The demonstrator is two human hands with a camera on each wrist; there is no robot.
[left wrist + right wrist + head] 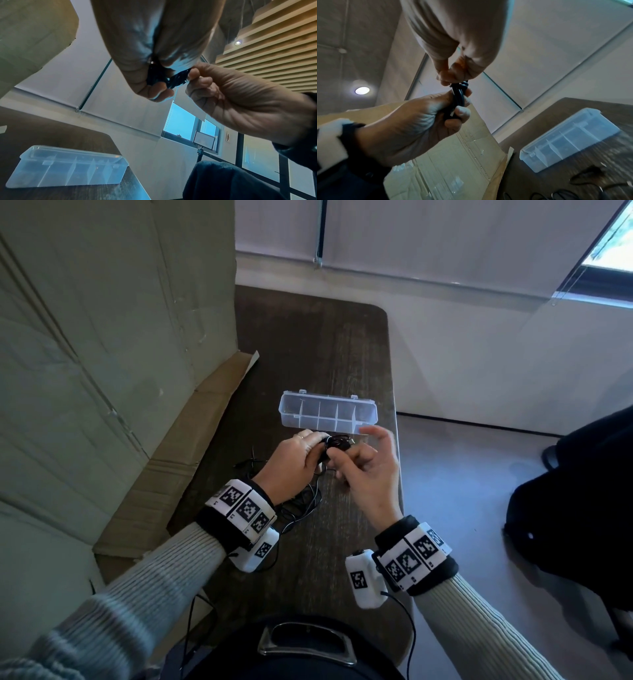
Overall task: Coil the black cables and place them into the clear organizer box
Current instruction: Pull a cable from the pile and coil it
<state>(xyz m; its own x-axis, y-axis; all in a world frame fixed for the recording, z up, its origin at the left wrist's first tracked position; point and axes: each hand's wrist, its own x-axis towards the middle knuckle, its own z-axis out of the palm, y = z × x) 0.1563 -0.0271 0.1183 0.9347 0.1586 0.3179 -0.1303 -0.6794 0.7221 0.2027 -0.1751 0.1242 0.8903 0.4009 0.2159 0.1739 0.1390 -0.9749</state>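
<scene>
Dark wood table (308, 354); clear organizer box (329, 414) on it, lid shut, just beyond the hands. Left hand (291, 463) curled round coiled black cable (337, 444), above the table. Right hand (370, 470) pinches the coil's end, other fingers loose.

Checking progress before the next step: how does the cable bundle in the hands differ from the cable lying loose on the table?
The coiled cable is gathered into tight loops, gripped by the left hand and pinched by the right hand above the table. The loose cable sprawls uncoiled on the table, and no fingers hold it. Both are thin and black, and neither is in the organizer box.
</scene>
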